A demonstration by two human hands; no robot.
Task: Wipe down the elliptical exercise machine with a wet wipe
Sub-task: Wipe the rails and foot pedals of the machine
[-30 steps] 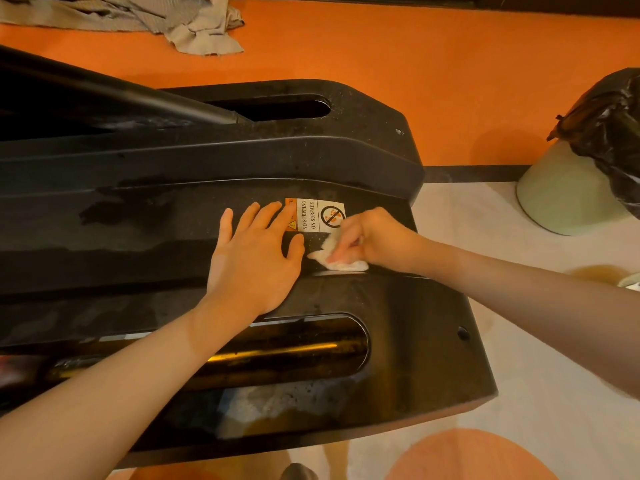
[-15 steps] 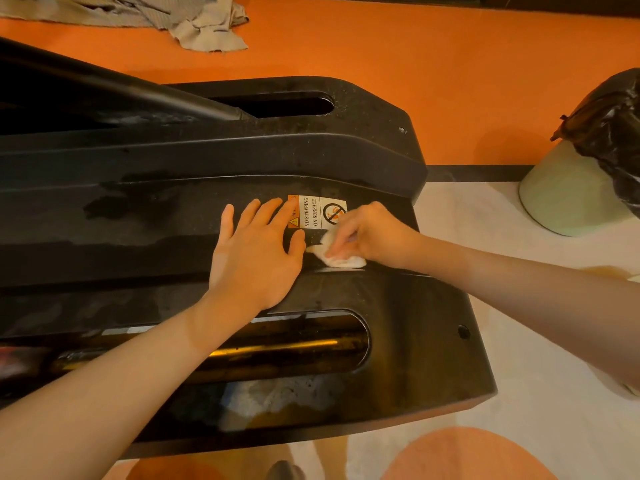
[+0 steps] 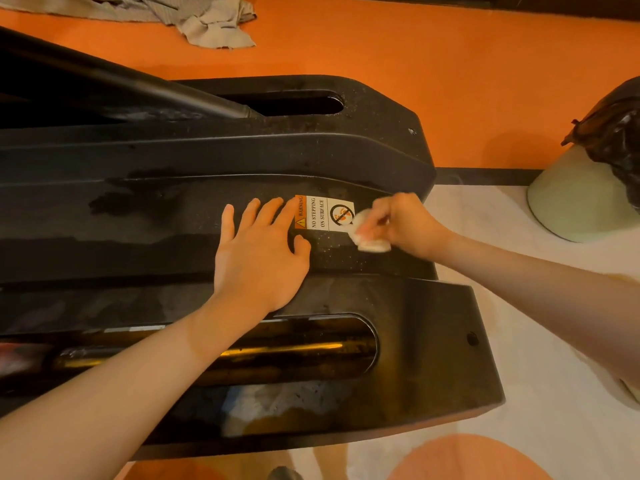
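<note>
The black base of the elliptical machine (image 3: 398, 341) fills the left and middle of the view, with damp streaks on its dusty cover. A white warning sticker (image 3: 325, 213) sits on its middle band. My left hand (image 3: 263, 254) lies flat on the cover, fingers spread, index tip at the sticker's left edge. My right hand (image 3: 403, 225) grips a small crumpled white wet wipe (image 3: 369, 242) and presses it on the cover just right of the sticker; the hand is motion-blurred.
A pale green bin (image 3: 575, 199) lined with a black bag (image 3: 616, 133) stands on the floor at the right. A grey cloth (image 3: 207, 19) lies on the orange floor at the top. A metal rail (image 3: 277, 351) shows through the near slot.
My right hand has slid the wipe to the right, away from my left thumb, uncovering the sticker's right end. My left hand has stayed flat in place.
</note>
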